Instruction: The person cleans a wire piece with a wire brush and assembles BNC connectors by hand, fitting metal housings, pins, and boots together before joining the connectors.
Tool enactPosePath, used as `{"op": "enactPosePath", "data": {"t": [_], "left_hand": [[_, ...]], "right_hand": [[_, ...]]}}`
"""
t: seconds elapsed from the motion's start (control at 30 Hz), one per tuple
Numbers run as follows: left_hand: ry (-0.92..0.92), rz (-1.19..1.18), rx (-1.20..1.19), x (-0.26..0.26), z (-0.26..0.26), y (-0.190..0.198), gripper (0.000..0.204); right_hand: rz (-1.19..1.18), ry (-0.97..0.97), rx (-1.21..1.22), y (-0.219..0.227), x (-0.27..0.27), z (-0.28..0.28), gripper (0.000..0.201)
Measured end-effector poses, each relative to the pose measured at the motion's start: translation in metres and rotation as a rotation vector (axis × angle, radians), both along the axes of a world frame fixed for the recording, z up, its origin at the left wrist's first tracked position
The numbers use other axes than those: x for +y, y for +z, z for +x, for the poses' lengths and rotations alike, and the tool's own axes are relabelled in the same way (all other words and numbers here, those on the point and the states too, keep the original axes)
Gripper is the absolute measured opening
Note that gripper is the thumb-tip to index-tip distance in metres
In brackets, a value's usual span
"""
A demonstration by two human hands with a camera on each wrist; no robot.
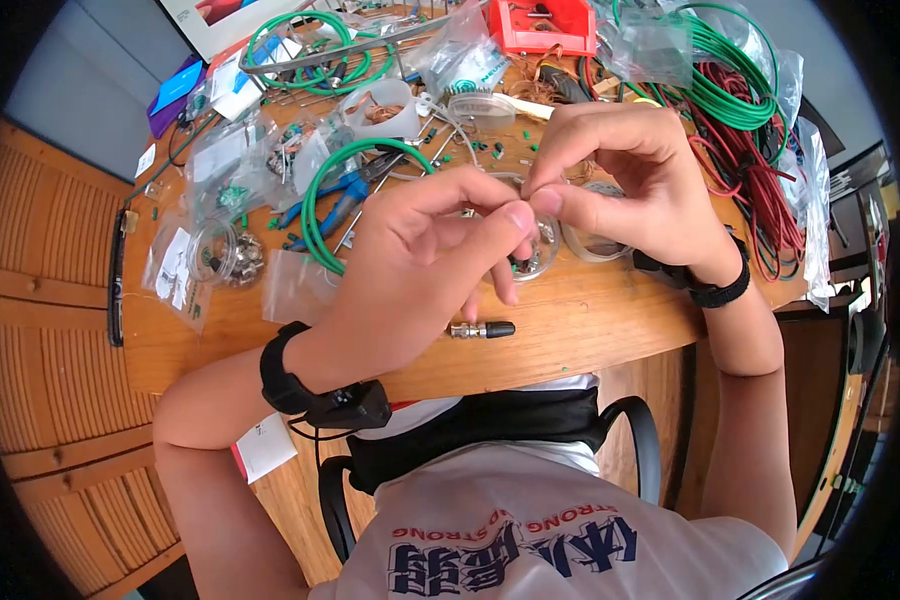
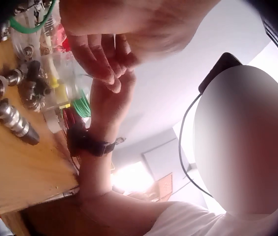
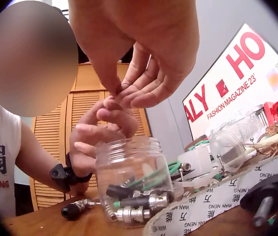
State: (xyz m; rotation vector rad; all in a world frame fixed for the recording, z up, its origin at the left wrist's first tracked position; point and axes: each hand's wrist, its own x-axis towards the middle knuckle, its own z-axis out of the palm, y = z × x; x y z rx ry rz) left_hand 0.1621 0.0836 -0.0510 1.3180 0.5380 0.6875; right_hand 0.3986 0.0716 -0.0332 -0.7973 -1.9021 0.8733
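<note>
Above the table, the left hand [image 1: 410, 250] and the right hand [image 1: 640, 180] meet fingertip to fingertip. Thumb and forefinger of each pinch a tiny thing, mostly hidden and too small to identify. In the left wrist view the left hand [image 2: 139, 29] is above the right hand [image 2: 110, 101]. The right wrist view has the right hand [image 3: 139, 49] over the left hand [image 3: 102, 130], above a clear jar [image 3: 131, 164] of metal connectors. A metal connector with a black end [image 1: 482, 329] lies on the table below the hands, also visible in the left wrist view.
Green cable [image 1: 320, 205] and blue-handled pliers [image 1: 345, 205] lie left of the hands. Farther back are a cup of copper scraps [image 1: 380, 112] and a red bin [image 1: 542, 28]. Red and green cable coils [image 1: 735, 80] lie at right; a printed roll [image 3: 217, 196] stands beside the jar.
</note>
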Motion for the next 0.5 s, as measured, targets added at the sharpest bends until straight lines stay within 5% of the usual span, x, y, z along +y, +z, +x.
{"op": "enactPosePath", "data": {"t": [0.1,0.17,0.23,0.33,0.47,0.5], "left_hand": [[0.006,0.082,-0.014,-0.001,-0.003,-0.005,0.011],[-0.133,0.569,0.048,-0.011,-0.002,-0.004,0.006],[-0.273,0.765,-0.142,-0.033,0.011,-0.015,0.006],[-0.342,0.977,-0.082,-0.077,0.015,-0.025,0.009],[-0.544,1.315,0.008,-0.112,0.021,-0.043,0.011],[-0.613,1.402,0.039,-0.117,0.022,-0.049,0.012]], "right_hand": [[-0.057,-0.003,0.034,0.000,0.000,0.001,0.008],[-0.152,-0.036,0.096,0.001,0.000,0.004,0.016],[-0.059,-0.151,0.116,0.005,0.000,-0.002,0.028],[0.031,-0.108,0.020,0.013,0.003,-0.011,0.040],[0.026,-0.031,-0.177,0.024,-0.004,-0.034,0.014],[0.208,0.023,-0.355,0.035,-0.004,-0.048,0.008]]}}
